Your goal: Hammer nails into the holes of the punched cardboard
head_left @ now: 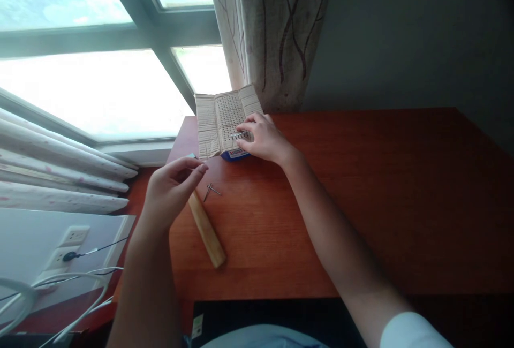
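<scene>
My right hand reaches over an opened-out cardboard sheet with rows of small holes in its middle. Its thumb and fingers curl around a small silvery metal piece with ridges, lying against the cardboard. Under the sheet, a blue box edge shows. My left hand is raised near the sheet's lower left, thumb and fingertips pressed together; what they pinch, if anything, is too small to see. Just right of it lie a few thin nails, crossed. A wooden handle lies below, its far end hidden behind my left hand.
The reddish-brown tabletop extends to the right. A window and a patterned curtain stand behind it. At lower left, wall sockets hold a plug, and white cables hang beside the table.
</scene>
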A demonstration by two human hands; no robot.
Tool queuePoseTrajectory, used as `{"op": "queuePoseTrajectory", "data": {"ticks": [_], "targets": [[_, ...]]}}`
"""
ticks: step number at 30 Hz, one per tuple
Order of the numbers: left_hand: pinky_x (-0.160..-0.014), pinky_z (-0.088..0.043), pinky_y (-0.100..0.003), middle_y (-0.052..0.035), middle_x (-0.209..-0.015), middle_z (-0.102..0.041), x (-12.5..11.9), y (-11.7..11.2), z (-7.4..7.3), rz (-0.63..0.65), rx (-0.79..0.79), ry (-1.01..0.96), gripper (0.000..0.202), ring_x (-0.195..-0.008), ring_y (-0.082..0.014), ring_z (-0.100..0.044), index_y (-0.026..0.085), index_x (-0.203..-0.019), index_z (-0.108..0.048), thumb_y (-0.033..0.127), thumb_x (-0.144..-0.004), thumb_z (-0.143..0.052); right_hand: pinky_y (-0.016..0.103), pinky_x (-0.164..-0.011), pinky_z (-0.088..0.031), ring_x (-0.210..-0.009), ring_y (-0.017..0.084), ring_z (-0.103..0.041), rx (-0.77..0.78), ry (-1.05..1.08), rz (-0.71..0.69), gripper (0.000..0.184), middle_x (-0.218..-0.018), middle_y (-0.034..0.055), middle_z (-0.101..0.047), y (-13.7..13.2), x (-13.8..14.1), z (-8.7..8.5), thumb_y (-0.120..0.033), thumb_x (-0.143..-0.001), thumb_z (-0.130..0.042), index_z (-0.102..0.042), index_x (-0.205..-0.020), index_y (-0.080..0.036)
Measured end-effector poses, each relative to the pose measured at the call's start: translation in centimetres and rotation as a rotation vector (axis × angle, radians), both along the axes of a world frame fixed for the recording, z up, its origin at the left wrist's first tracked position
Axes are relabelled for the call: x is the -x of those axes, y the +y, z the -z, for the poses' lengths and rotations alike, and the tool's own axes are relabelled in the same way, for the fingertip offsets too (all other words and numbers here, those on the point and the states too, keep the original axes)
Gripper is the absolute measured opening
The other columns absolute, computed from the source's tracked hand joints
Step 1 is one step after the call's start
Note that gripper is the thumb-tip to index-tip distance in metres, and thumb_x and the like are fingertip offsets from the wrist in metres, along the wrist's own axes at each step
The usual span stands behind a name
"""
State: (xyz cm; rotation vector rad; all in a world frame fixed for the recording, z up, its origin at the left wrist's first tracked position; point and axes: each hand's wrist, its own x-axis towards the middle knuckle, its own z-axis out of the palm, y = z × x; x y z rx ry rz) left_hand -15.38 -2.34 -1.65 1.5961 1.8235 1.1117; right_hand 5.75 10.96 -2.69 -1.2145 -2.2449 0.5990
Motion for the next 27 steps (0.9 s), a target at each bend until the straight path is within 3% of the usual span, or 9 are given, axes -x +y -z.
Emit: {"op": "queuePoseTrajectory", "data": {"ticks": [3,9,12,16,27], "targets": [[-0.057,-0.044,-0.026,-0.0004,-0.067,-0.065,-0.9,1.7,-1.2,-0.020,-0.070,-0.036,0.026,-0.061,-0.0150,-0.059,0.019,-0.087,-0.073,0.044,-0.079,-0.075,0.045,-0.116,-0.040,-0.127,0.030,-0.048,0.001,-0.001,-0.002,0.039,-0.132,0.0096,-0.060,0.0,0.0,0.0,-0.036,-0.087,-0.070,-0.076,-0.122,-0.021],[-0.065,-0.048,-0.028,-0.0029,-0.081,-0.072,-2.3,6.5,-2.1,0.114,-0.141,0.370,0.021,-0.068,-0.0161,-0.063,0.020,-0.097,-0.075,0.034,-0.084,-0.066,0.044,-0.115,-0.040,-0.128,0.029,-0.047,0.017,-0.008,-0.007,0.041,-0.133,0.0096,-0.060,-0.1,-0.1,-0.1,-0.037,-0.087,-0.069,-0.075,-0.124,-0.021],[-0.068,-0.046,-0.030,-0.0047,-0.086,-0.074,-3.1,7.9,-2.2,0.183,-0.103,0.496,0.021,-0.073,-0.0184,-0.064,0.020,-0.096,-0.076,0.029,-0.084,-0.062,0.044,-0.115,-0.041,-0.128,0.029,-0.047,0.013,-0.012,-0.011,0.041,-0.133,0.0097,-0.060,-0.1,-0.2,-0.1,-0.036,-0.087,-0.067,-0.075,-0.125,-0.022],[-0.068,-0.044,-0.030,-0.0062,-0.086,-0.074,-3.6,8.3,-2.0,0.188,-0.079,0.494,0.020,-0.075,-0.0197,-0.063,0.018,-0.088,-0.077,0.028,-0.083,-0.061,0.043,-0.114,-0.042,-0.128,0.029,-0.048,0.003,-0.009,-0.009,0.039,-0.133,0.0097,-0.060,-0.1,-0.2,-0.1,-0.034,-0.088,-0.066,-0.076,-0.124,-0.023],[-0.069,-0.044,-0.030,-0.0066,-0.086,-0.072,-3.4,8.6,-1.0,0.155,-0.139,0.482,0.022,-0.074,-0.0187,-0.061,0.018,-0.090,-0.078,0.031,-0.087,-0.061,0.044,-0.113,-0.041,-0.127,0.029,-0.048,0.003,-0.017,-0.006,0.037,-0.132,0.0098,-0.060,-0.2,-0.2,-0.3,-0.035,-0.089,-0.066,-0.076,-0.123,-0.023]]}}
